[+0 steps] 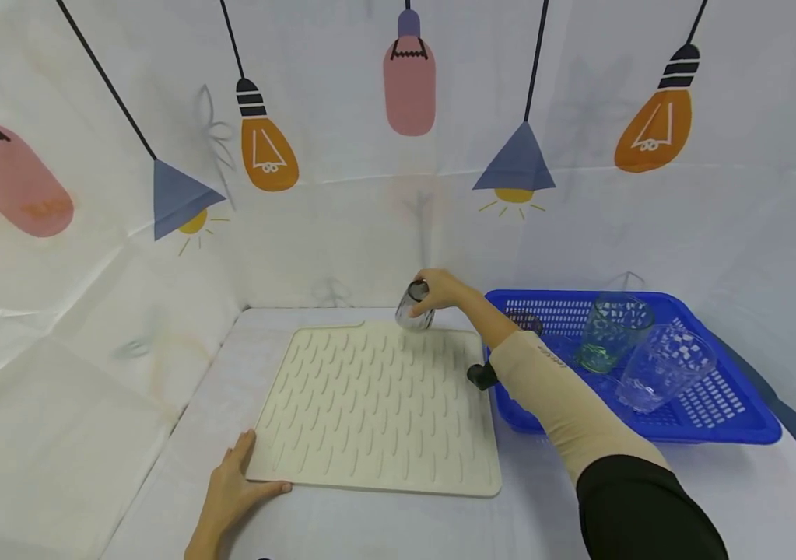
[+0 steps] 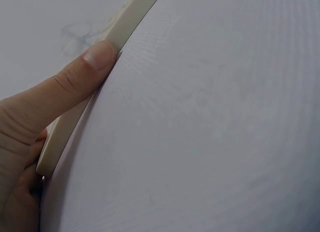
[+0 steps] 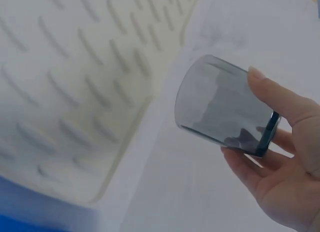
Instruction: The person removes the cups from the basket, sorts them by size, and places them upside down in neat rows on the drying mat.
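My right hand (image 1: 442, 289) grips a grey-tinted glass tumbler (image 1: 413, 306) above the far edge of the cream ridged drying mat (image 1: 376, 404). In the right wrist view the thumb and fingers clasp the tumbler (image 3: 220, 104) by its thick base, and its open rim points away from the palm. At the mat's near left corner rests my left hand (image 1: 228, 490), thumb and fingers spread around that corner. The left wrist view shows the thumb (image 2: 75, 81) lying straight against the mat's edge (image 2: 70, 129); the other fingers are mostly hidden behind it.
A blue plastic basket (image 1: 741, 424) stands right of the mat, partly behind my right forearm. It holds a greenish glass (image 1: 611, 330), a clear glass (image 1: 667, 365) and a dark glass (image 1: 527, 320). A white sheet with printed lamps (image 1: 369, 225) hangs behind the table.
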The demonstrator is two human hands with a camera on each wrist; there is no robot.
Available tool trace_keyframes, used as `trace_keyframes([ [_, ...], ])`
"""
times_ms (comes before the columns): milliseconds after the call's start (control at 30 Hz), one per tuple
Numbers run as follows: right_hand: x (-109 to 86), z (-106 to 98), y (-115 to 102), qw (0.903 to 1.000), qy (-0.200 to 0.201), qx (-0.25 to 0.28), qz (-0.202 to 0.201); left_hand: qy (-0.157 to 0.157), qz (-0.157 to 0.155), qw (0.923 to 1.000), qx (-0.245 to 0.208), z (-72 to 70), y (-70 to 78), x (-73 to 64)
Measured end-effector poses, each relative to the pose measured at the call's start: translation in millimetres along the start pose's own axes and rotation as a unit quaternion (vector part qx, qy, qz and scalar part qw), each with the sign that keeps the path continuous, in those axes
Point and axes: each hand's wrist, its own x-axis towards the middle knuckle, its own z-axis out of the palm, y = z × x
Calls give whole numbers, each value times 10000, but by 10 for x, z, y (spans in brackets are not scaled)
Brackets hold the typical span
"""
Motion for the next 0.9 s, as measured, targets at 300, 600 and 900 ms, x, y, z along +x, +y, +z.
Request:
trace_keyframes([
  [300,215,208,-307,9996,-95,-115,-260,-7,-67,9999,80,0,13,2],
  [600,378,434,-583,9988,-309,-144,-362,-61,-97,9999,20,3,12,4],
  [900,508,676,-789,9983,-318,-142,-471,-87,-189,9998,10,10,3,6],
])
